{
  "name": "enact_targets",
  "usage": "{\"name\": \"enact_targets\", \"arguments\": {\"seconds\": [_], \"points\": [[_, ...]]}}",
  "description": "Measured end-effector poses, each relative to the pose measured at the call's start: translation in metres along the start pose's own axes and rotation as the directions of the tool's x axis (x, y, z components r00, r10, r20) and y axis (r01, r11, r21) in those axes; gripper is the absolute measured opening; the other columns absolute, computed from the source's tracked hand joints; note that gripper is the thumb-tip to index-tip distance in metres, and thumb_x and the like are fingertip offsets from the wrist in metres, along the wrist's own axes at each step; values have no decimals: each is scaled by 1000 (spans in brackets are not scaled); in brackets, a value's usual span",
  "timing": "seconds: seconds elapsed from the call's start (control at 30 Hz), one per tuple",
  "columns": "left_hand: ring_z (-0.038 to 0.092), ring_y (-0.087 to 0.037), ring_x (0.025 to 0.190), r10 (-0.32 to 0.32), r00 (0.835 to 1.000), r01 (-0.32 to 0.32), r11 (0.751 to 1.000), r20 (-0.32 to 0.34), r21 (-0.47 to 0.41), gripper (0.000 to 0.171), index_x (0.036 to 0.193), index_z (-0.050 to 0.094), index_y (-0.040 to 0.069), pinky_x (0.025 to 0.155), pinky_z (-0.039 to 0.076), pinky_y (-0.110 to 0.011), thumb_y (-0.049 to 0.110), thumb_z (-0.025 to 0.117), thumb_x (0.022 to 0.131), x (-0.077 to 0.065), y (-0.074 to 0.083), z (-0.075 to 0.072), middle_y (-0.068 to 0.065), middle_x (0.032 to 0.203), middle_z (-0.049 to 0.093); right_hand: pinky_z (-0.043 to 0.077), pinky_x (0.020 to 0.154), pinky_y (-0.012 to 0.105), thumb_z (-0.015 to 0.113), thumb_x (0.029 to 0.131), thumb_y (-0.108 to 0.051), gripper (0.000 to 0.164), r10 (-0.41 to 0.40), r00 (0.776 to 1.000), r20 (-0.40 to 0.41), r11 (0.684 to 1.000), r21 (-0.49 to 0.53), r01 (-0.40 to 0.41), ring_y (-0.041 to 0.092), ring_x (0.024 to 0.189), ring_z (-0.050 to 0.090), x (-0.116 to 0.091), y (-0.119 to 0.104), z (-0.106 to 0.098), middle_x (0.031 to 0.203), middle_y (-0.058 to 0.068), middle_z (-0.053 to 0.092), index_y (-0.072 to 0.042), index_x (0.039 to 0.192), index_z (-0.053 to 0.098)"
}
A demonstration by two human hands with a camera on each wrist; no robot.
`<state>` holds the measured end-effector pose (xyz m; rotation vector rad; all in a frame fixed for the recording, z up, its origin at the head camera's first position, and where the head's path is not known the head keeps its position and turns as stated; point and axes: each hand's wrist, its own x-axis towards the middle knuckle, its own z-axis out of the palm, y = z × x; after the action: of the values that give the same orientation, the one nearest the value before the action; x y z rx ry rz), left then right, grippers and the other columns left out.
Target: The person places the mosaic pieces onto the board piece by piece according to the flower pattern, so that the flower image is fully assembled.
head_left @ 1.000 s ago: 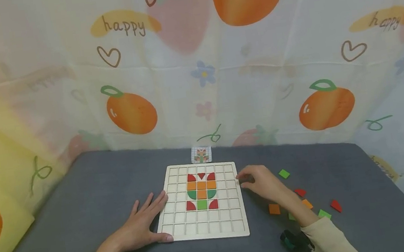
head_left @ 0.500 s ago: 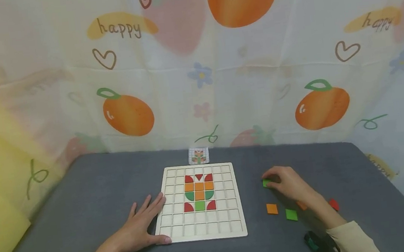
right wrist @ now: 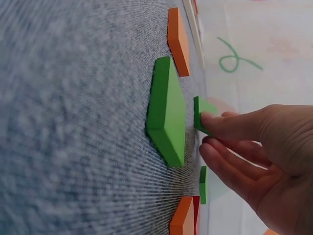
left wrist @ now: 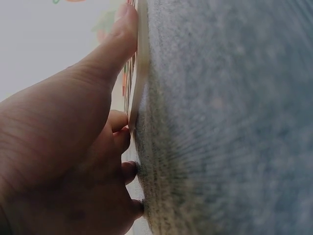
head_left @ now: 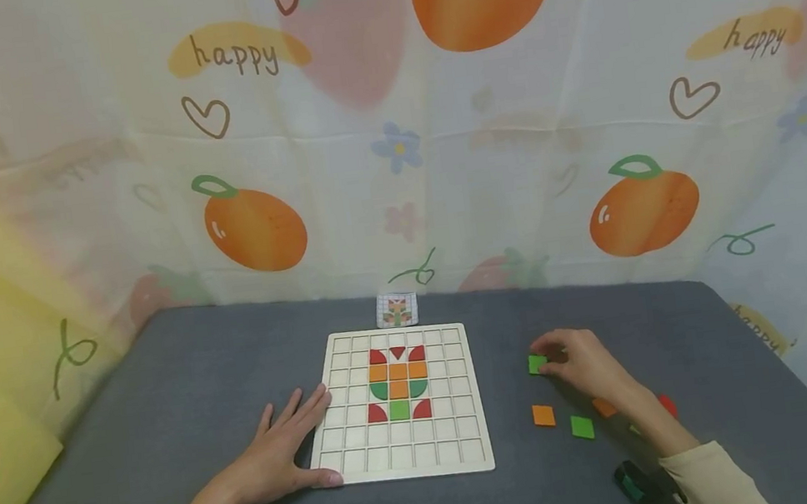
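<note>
A pale square grid board [head_left: 450, 448] lies on the table, bearing a flower-like pattern of red, orange and green tiles. My left hand [head_left: 270, 462] rests along its left edge with fingers spread. The left wrist view shows the thumb [left wrist: 117, 39] on the board's rim [left wrist: 142, 63] and the other fingertips down by its side. To the right of the board, my right hand [head_left: 587, 364] pinches a green square tile [head_left: 537, 364]. In the right wrist view the thumb presses on this green tile [right wrist: 198, 110], which stands tilted.
Near the right hand lie an orange square tile [head_left: 543, 415], a green square tile [head_left: 582, 427], another orange tile [head_left: 604, 406] and a red piece [head_left: 668, 405], partly behind the forearm. A small pattern card [head_left: 396, 310] sits behind the board. A printed cloth [head_left: 331, 152] hangs behind the table.
My right hand has moved from beside the board's right edge out to the right and taken hold of the green tile. The left hand has stayed on the board.
</note>
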<state>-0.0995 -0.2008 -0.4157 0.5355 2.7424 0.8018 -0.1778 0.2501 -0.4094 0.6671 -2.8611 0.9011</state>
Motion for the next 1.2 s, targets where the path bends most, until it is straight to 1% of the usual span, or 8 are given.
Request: {"name": "enact_targets", "arguments": {"seconds": [0.17,0.33,0.53,0.63,0.8,0.93,1.03,1.2], "points": [[5,-48,146,9,1000,-9,1000,-5,-14,112,156,25,7,107,-6,-72,60,78,71,-1,0,0,-13,162,19,56,71,34,74,83,1,26,-10,1000,3,1000,-16,10,17,82,64,1,-2,-2,91,2,69,-1,109,71],[5,-47,146,-10,1000,10,1000,-2,-13,113,156,25,8,107,-6,-71,59,78,71,-1,-1,0,-13,162,19,54,69,29,73,84,0,23,-17,1000,16,1000,-4,17,14,79,64,2,-7,-4,87,-1,68,-2,107,72],[6,-47,147,-10,1000,10,1000,-1,7,114,156,25,8,107,-5,-71,62,78,70,0,-1,0,-12,162,19,55,68,28,72,85,1,22,-47,999,27,997,56,45,15,79,66,3,-16,-4,88,0,69,-2,107,72],[6,-47,147,-10,1000,10,1000,3,6,113,156,25,8,108,-6,-71,61,78,71,1,0,0,-13,162,19,56,70,29,72,86,-1,21,-63,997,40,994,97,59,15,81,66,4,-21,0,90,0,70,-3,107,72],[5,-47,147,-9,1000,9,1000,5,-3,113,156,25,8,108,-7,-70,60,78,71,1,0,0,-13,162,19,55,73,27,72,87,-4,21,-65,995,75,991,125,55,11,82,65,5,-31,12,90,-4,69,-6,108,72],[5,-47,146,-4,1000,4,1000,0,1,113,156,25,8,108,-6,-70,61,78,71,0,0,1,-13,162,19,55,72,27,73,87,-4,20,-80,994,71,988,140,69,10,81,64,7,-40,19,90,-4,69,-6,107,73],[5,-46,147,-12,1000,12,1000,-1,3,114,156,25,9,109,-7,-69,62,77,70,0,-1,1,-12,162,19,55,72,26,73,86,-3,20,-101,993,66,987,132,92,10,81,64,11,-46,26,90,-4,69,-7,105,73],[5,-47,147,-7,1000,7,1000,-6,-14,113,156,25,8,108,-7,-70,60,78,71,-1,-1,1,-13,162,19,55,70,24,75,84,-2,19,-130,990,56,988,92,125,10,80,64,19,-53,34,90,-2,69,-8,102,74]]}}
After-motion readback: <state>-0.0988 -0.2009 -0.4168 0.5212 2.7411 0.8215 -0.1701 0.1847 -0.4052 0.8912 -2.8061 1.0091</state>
